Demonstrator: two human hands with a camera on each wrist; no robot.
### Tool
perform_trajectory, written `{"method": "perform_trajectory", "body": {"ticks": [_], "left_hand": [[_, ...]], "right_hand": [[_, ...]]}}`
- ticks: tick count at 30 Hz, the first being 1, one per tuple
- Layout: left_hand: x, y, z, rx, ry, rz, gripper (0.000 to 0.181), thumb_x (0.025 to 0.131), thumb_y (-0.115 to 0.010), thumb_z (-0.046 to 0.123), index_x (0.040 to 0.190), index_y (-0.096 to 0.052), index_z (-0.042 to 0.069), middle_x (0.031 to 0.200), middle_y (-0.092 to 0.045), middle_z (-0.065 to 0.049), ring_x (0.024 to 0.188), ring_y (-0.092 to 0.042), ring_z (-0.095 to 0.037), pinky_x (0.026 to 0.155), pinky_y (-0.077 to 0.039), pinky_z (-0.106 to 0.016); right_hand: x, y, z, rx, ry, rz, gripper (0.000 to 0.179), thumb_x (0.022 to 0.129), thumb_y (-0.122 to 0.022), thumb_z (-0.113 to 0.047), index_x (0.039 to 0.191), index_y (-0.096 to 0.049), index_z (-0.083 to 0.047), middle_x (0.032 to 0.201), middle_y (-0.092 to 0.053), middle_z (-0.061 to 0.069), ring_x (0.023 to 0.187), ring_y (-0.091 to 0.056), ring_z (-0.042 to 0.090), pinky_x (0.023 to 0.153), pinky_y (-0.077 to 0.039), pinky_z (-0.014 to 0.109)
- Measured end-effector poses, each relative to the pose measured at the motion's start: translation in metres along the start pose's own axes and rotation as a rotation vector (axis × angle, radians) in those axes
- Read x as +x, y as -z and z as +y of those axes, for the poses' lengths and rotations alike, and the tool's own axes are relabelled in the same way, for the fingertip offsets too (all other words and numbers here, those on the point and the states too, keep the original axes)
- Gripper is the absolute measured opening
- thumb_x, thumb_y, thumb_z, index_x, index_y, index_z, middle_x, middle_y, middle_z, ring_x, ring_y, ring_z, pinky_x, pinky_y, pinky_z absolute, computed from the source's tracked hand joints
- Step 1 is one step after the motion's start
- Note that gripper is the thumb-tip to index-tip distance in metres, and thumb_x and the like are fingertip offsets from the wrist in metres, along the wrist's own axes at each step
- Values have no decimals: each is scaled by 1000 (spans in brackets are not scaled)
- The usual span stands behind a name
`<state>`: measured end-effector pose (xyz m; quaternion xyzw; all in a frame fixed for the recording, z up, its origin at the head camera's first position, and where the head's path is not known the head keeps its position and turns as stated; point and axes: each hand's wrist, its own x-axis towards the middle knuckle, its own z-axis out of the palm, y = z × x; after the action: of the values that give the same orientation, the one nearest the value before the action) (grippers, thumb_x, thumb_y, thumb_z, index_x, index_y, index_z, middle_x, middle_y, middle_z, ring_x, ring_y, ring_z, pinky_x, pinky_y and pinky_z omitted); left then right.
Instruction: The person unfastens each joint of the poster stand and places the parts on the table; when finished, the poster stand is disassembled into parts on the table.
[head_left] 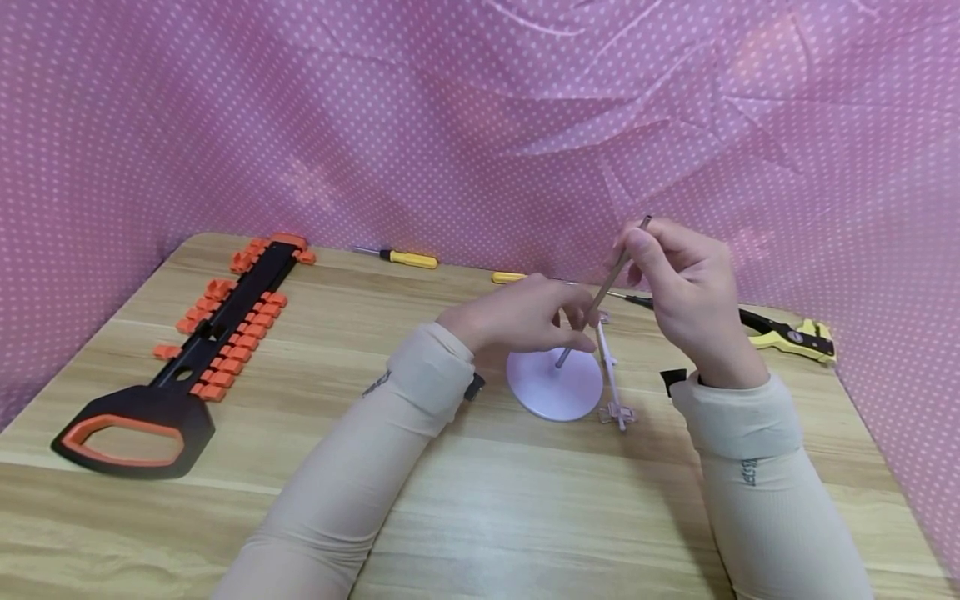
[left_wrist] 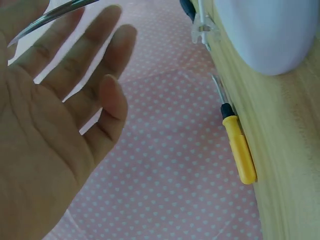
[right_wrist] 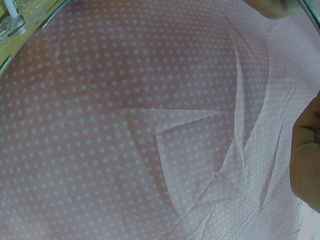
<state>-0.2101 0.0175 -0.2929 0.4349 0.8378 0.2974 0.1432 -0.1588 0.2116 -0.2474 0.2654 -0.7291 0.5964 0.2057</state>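
A thin metal rod slants down towards the middle of a round white disc on the table. My right hand pinches the rod near its upper end. Lower down, the thumb and forefinger of my left hand close about the rod, while the other fingers spread loosely in the left wrist view. Whether the rod's lower tip touches the disc, I cannot tell. Beside the disc, on its right, lies a slim white bar with clear plastic clips. The right wrist view catches only the edge of a hand.
On the left lies a black rack with orange clips and a handle. Yellow-handled screwdrivers line the back edge, before a pink dotted cloth. Yellow-and-black pliers lie at the back right, on the wooden table.
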Motion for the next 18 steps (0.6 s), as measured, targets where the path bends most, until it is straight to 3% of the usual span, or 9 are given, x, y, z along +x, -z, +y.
{"method": "perform_trajectory", "body": {"ticks": [7,12,18], "left_hand": [[0,-3,-3,31,46,-20,53,92,-83,40,139,-65,22,129,-73,1,121,-68,-18,100,-55,-31],[1,-5,-5,55,96,-69,65,90,-86,39,145,-61,17,136,-69,-2,125,-66,-24,104,-55,-36],[4,-8,-7,113,137,-122,73,88,-88,38,150,-58,15,137,-67,-7,127,-63,-22,108,-54,-36]], "right_hand": [[1,0,0,3,6,-9,29,106,-61,-7,92,-70,17,85,-78,-2,71,-62,11,67,-53,21],[2,0,0,-8,-4,-11,29,107,-61,-7,92,-70,17,85,-78,-2,71,-62,11,67,-54,21],[2,0,-1,-23,-13,-8,29,107,-61,-6,91,-71,15,84,-77,-2,70,-62,11,67,-54,21]]}}
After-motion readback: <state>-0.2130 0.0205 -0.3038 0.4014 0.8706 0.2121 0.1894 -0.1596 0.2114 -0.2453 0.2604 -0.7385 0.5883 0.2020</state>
